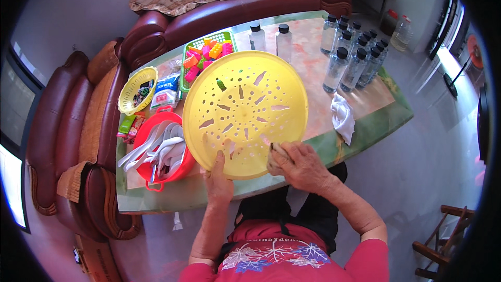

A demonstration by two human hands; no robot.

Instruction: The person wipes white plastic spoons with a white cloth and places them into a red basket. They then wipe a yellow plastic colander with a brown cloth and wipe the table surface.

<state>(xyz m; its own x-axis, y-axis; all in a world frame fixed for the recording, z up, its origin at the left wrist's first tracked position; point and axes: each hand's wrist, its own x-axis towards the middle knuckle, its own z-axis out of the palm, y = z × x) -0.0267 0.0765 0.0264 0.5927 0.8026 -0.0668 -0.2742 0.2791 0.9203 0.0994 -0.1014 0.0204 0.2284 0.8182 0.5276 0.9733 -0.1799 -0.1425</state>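
A round yellow plastic lid-like disc, pierced with small round holes and bottle-shaped cutouts, is tilted up over the near part of the table. My left hand grips its lower left edge, the thumb lying on the face. At its lower right edge, my right hand is closed on a crumpled greyish cloth, which is against or very near the disc's rim. Just left of the disc stands a red basin with long, white, flat pieces heaped in it; their kind is unclear.
The marbled table holds a green basket of colourful toy blocks, a yellow basket, and small packets. Several black-capped clear bottles stand at right, near a white cloth. Brown sofas line the far and left sides.
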